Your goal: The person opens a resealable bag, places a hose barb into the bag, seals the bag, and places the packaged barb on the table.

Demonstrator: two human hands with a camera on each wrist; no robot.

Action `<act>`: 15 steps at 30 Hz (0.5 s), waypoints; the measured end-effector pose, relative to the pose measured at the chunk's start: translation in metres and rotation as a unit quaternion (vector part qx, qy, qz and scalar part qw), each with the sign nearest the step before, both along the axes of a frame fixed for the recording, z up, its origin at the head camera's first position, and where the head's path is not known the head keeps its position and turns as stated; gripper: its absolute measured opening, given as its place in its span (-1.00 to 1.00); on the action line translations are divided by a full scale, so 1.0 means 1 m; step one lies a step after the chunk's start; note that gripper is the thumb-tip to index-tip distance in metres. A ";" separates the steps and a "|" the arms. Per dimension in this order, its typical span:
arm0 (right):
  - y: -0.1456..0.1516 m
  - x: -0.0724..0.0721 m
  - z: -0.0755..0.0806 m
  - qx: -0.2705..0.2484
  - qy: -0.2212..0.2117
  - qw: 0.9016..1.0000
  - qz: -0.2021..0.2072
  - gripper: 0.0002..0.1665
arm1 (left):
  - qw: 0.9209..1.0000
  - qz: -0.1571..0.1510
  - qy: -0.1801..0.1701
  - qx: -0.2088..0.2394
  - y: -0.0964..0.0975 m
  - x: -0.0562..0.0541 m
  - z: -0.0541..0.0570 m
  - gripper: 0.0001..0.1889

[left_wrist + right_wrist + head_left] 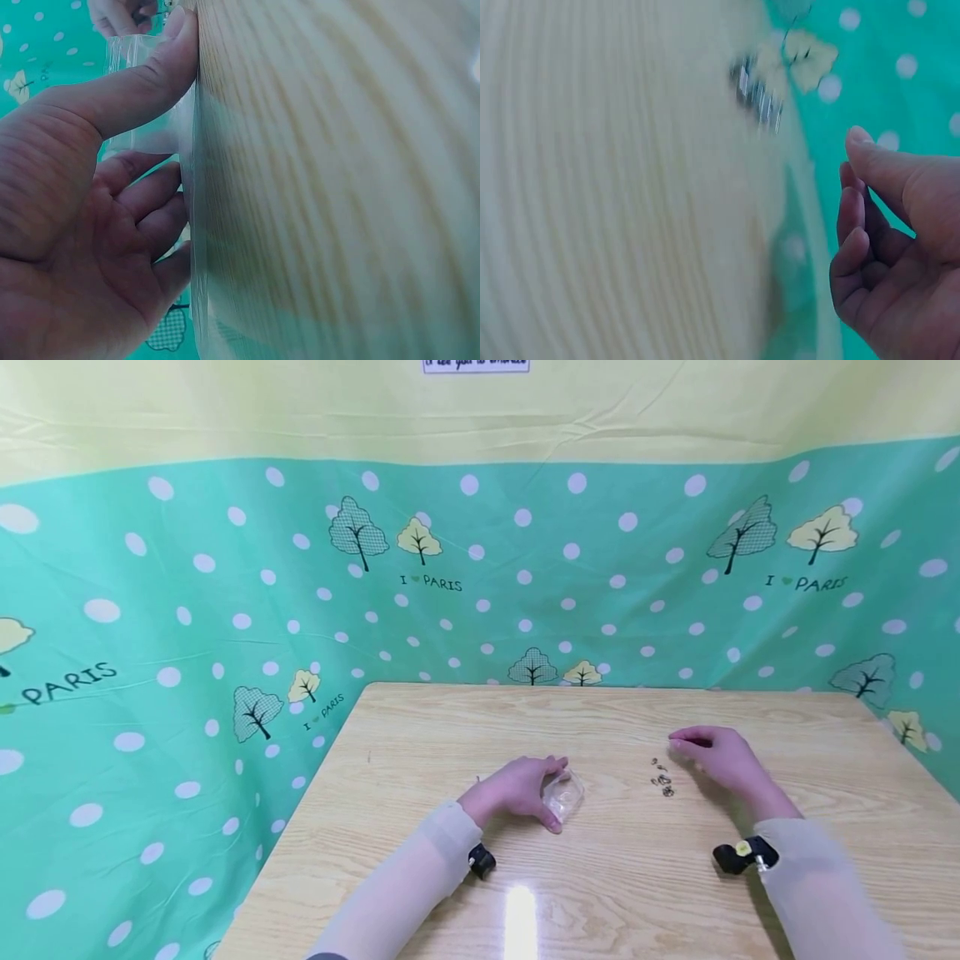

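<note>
The left hand (pixel 521 787) was clamped round the clear box (pixel 567 798); small dark pieces (pixel 664 782) lay on the table (pixel 607 885) right of that box, and farther right of it the right hand (pixel 723 760) had thumb and fingertips close together, whether on anything I could not tell

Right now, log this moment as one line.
left hand: holds clear container | right hand: near small dark pieces, any hold unclear | small dark pieces: on table

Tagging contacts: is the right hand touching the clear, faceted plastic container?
No, in the head view the left hand holds the container, while the right hand is apart from it, near the small dark metallic-looking pieces.
</note>
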State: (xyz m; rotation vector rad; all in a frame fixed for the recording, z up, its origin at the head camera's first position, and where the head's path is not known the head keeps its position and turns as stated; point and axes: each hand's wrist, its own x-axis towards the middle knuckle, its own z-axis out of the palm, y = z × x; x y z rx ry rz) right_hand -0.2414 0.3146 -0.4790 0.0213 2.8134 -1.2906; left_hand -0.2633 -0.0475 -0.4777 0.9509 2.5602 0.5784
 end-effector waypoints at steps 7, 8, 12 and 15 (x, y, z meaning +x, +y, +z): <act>-0.045 0.005 0.009 -0.002 0.030 0.999 0.042 -0.44 | 1.000 0.001 0.005 -0.005 -0.001 -0.001 0.000 0.11; -0.051 0.005 0.010 -0.008 0.027 0.999 0.045 -0.47 | 1.000 0.000 0.008 -0.008 -0.001 -0.001 0.000 0.11; -0.071 0.010 0.009 -0.032 0.010 0.998 0.058 -0.56 | 1.000 -0.004 0.011 -0.015 -0.001 -0.001 0.000 0.10; -0.081 0.012 0.007 -0.038 0.008 0.997 0.069 -0.62 | 1.000 -0.005 0.009 -0.014 -0.001 0.000 0.001 0.08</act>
